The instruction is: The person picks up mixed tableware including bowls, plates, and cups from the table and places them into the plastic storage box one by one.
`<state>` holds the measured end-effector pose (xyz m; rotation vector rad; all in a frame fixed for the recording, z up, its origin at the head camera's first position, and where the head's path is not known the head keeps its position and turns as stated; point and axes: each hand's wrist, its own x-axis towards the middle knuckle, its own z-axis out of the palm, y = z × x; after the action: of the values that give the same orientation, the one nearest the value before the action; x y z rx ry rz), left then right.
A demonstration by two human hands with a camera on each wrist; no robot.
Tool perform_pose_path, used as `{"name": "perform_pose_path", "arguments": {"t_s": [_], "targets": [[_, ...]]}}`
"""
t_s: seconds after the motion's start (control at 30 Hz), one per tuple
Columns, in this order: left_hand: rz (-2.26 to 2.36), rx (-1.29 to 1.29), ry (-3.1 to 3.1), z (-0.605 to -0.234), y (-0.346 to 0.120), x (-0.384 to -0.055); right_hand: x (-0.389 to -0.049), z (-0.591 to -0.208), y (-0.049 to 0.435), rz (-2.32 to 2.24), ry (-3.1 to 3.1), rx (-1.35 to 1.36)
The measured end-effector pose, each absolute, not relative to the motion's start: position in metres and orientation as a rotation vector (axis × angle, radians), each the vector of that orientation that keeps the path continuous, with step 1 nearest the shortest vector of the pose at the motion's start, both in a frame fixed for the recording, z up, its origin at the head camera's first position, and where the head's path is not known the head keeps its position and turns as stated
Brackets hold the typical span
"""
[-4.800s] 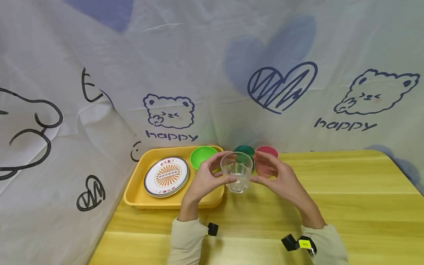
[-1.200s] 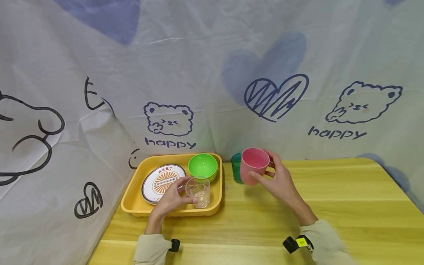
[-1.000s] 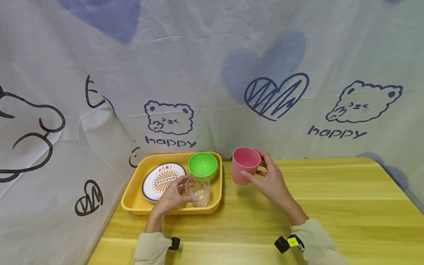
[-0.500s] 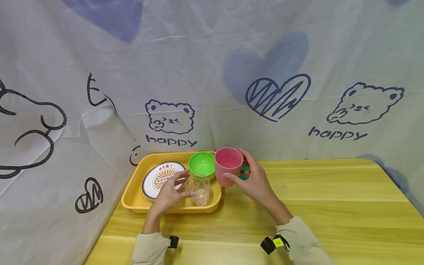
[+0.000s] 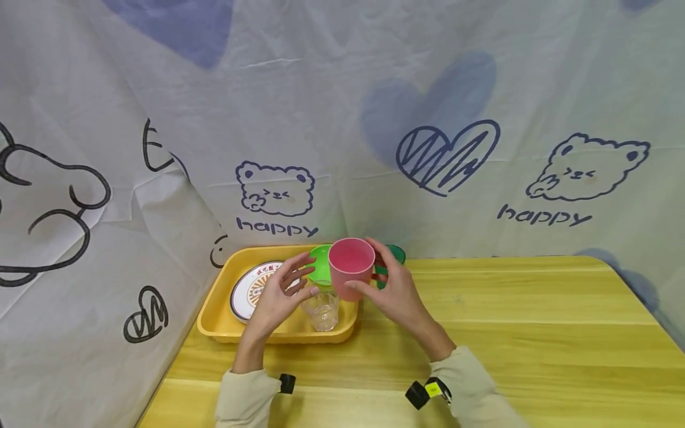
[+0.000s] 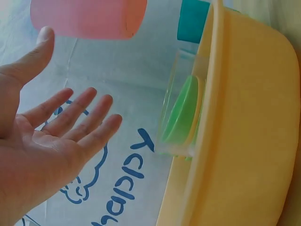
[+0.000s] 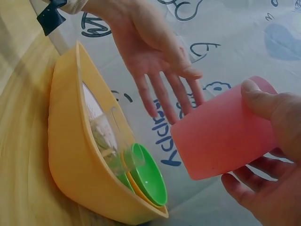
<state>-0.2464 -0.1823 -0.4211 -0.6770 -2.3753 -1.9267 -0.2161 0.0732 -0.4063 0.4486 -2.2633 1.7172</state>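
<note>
My right hand (image 5: 393, 288) grips a pink cup (image 5: 350, 274) by its right side, thumb in front and fingers behind. The cup is upright in the air above the tray's right part. My left hand (image 5: 278, 297) is beside it with fingers spread, holding nothing; a gap separates it from the cup in the right wrist view. Below, a clear glass (image 5: 324, 312) stands in the yellow tray (image 5: 278, 337) near its front right. Behind the glass are stacked bowls, the top one a green bowl (image 5: 319, 261), partly hidden by the pink cup.
Patterned plates (image 5: 251, 291) lie stacked in the tray's left half. A teal cup (image 5: 395, 254) stands on the wooden table (image 5: 514, 333) right of the tray, partly behind my right hand. A printed cloth (image 5: 342, 119) hangs behind the table.
The clear glass went from my hands into the tray, and my left hand has let go of it and risen. My right hand has picked up the pink cup and carried it left over the tray.
</note>
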Motion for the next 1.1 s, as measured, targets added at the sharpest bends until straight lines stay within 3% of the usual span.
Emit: {"name": "perform_pose_path", "arguments": {"t_s": [1.1], "targets": [[-2.072,-0.742,-2.286,-0.416,-0.181,-0.24,-0.222,-0.411,0.042,1.767,-2.346,0.643]]}}
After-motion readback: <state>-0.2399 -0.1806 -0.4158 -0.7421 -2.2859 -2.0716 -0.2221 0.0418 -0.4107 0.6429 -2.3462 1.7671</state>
